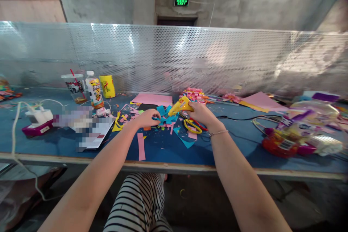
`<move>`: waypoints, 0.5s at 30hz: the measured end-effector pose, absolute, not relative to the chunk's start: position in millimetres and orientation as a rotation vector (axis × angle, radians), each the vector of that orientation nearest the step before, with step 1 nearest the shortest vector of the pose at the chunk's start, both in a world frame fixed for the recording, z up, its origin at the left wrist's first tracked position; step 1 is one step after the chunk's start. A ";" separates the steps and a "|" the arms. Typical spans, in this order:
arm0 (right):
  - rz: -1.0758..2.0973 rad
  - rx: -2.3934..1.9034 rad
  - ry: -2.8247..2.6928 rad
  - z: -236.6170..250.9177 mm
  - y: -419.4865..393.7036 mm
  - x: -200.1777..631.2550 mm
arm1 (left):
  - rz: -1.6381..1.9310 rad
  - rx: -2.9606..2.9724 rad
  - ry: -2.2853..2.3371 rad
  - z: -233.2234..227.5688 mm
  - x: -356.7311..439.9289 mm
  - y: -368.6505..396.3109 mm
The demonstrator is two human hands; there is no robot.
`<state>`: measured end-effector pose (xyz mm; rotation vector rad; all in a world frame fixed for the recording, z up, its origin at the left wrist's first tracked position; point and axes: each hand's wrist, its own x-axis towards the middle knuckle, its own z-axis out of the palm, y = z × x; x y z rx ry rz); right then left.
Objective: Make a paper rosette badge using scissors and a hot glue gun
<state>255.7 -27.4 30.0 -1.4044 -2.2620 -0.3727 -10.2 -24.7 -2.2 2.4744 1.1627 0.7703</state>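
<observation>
My right hand [203, 114] is closed around a yellow glue gun [179, 105], its nozzle pointing down and left at a blue paper flower [168, 119]. My left hand [148, 118] pinches the left side of that flower, which is made of looped paper strips. Just below the glue gun lie scissors [192, 127] with yellow and red handles. Blue and pink paper offcuts surround both hands, among them a pink strip [141, 146] near the front edge and a blue scrap [187, 142].
At the left stand a plastic cup [74, 88], a drink bottle [94, 90], a yellow can [107, 86] and a purple power strip [38, 127]. Pink paper [152, 99] and a pink paper flower pile [193, 95] lie behind. Snack packages and containers [288, 134] crowd the right; a black cord [239, 118] runs there.
</observation>
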 end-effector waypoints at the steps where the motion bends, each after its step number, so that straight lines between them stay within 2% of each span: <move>1: -0.371 -1.402 -2.258 29.4 -27.1 254.6 | 0.769 2.463 1.168 -1.6 -11.4 -24.0; 9: -0.513 -1.292 -2.337 25.2 -34.3 228.7 | 0.833 2.340 1.404 2.7 -18.7 -18.0; 15: -0.666 -1.239 -2.355 22.6 -37.9 219.7 | 0.938 2.237 1.391 2.8 -16.9 -18.3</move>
